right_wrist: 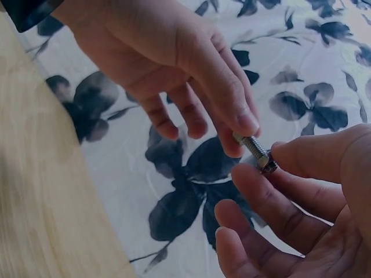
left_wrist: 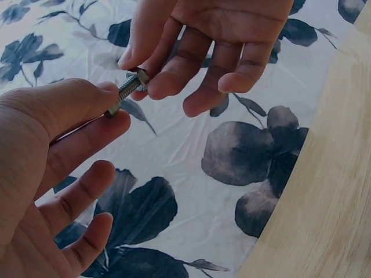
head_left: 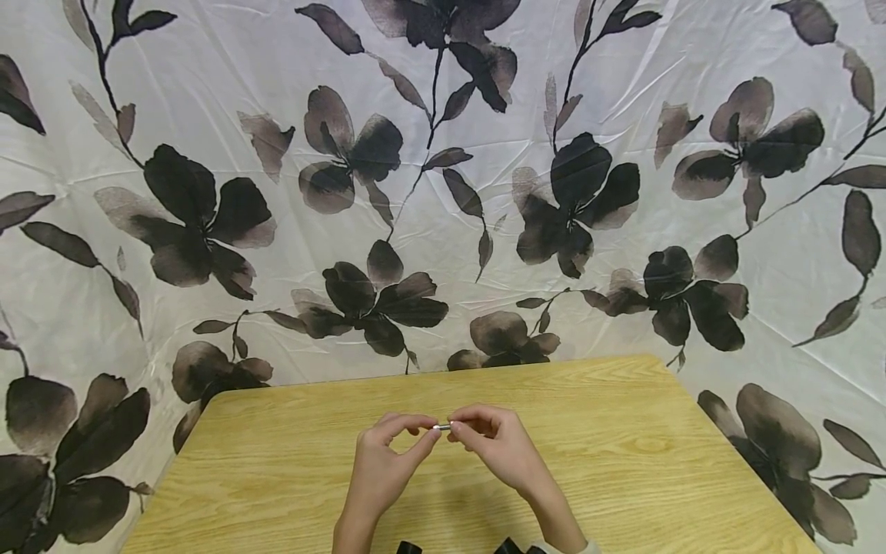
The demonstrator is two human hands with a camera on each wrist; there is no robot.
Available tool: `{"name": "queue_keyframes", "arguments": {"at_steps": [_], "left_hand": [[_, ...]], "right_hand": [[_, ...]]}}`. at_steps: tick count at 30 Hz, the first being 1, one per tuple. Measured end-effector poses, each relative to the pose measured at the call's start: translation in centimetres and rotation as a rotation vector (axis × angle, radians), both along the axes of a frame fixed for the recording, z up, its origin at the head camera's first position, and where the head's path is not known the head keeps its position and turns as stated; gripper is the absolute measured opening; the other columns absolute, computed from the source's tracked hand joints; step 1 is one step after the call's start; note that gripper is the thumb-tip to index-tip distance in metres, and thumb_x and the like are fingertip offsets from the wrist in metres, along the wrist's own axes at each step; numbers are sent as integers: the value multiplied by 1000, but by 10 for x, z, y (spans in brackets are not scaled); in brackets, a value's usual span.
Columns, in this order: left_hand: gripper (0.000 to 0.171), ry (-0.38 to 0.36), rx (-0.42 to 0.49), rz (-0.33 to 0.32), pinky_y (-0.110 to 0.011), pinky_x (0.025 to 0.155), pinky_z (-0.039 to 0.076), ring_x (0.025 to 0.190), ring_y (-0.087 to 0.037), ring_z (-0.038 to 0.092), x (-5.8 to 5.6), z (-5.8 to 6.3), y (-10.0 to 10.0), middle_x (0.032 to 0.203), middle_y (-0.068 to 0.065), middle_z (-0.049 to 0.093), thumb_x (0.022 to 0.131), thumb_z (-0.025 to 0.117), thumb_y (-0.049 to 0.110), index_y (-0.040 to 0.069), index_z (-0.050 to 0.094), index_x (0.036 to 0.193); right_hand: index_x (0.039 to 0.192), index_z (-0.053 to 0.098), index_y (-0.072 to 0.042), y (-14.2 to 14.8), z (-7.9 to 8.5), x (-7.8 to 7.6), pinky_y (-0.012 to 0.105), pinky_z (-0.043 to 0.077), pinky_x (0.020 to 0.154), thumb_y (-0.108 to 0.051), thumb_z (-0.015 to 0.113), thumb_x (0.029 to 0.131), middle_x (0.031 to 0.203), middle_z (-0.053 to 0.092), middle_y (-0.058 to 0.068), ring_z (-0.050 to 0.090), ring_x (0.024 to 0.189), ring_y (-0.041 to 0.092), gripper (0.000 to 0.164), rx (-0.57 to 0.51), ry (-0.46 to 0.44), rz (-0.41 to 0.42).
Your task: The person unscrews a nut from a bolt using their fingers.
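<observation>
A small silver bolt (left_wrist: pixel 128 88) with a threaded shank is held between the two hands, just above the table. My left hand (head_left: pixel 383 467) pinches one end of it between thumb and index finger, its other fingers loosely spread in the left wrist view. At the opposite end, a wider nut (right_wrist: pixel 268 164) sits round the thread. My right hand (head_left: pixel 500 448) pinches that nut end with thumb and index finger, the remaining fingers relaxed. The fingertips partly hide both ends of the bolt.
Beneath the hands lies a light wood-grain table (head_left: pixel 609 431) with rounded far corners. A white cloth (head_left: pixel 457 254) with dark floral print hangs behind it and along its sides. Dark objects (head_left: pixel 408 547) show at the bottom edge of the head view.
</observation>
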State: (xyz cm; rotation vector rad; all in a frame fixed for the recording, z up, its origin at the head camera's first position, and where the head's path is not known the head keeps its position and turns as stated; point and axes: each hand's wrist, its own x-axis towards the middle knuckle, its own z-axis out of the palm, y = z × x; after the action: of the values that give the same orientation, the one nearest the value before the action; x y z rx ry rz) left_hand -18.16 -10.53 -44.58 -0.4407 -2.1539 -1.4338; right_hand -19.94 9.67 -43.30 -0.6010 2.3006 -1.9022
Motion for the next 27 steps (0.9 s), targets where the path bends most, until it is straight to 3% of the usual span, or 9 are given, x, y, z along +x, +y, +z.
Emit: {"name": "queue_keyframes", "arguments": {"at_steps": [11, 18, 22, 27], "left_hand": [[14, -18, 9, 4, -26, 74, 51, 82, -7, 63, 0, 1, 0, 88, 17, 75, 84, 87, 16, 25, 82, 94], [14, -27, 21, 16, -27, 75, 52, 82, -18, 65, 0, 3, 1, 89, 17, 75, 85, 86, 17, 28, 81, 93], [14, -20, 18, 33, -26, 73, 51, 82, -22, 66, 0, 3, 1, 89, 16, 75, 84, 87, 16, 26, 81, 92], [12, -25, 11, 43, -27, 72, 51, 83, -20, 66, -1, 3, 1, 89, 17, 75, 83, 88, 15, 20, 82, 93]], "right_hand": [[116, 74, -10, 0, 2, 0, 30, 56, 85, -21, 71, 99, 111, 74, 17, 70, 98, 17, 20, -11, 22, -19], [118, 73, -7, 0, 2, 0, 29, 58, 86, -11, 72, 97, 117, 72, 17, 69, 105, 14, 22, -62, 64, -14], [122, 70, -4, -1, 4, 0, 29, 58, 89, -15, 71, 99, 120, 71, 19, 68, 108, 16, 26, -91, 82, -19], [124, 70, -4, -1, 5, -1, 33, 59, 86, -22, 67, 102, 112, 74, 17, 70, 99, 14, 29, -56, 40, -45]]}}
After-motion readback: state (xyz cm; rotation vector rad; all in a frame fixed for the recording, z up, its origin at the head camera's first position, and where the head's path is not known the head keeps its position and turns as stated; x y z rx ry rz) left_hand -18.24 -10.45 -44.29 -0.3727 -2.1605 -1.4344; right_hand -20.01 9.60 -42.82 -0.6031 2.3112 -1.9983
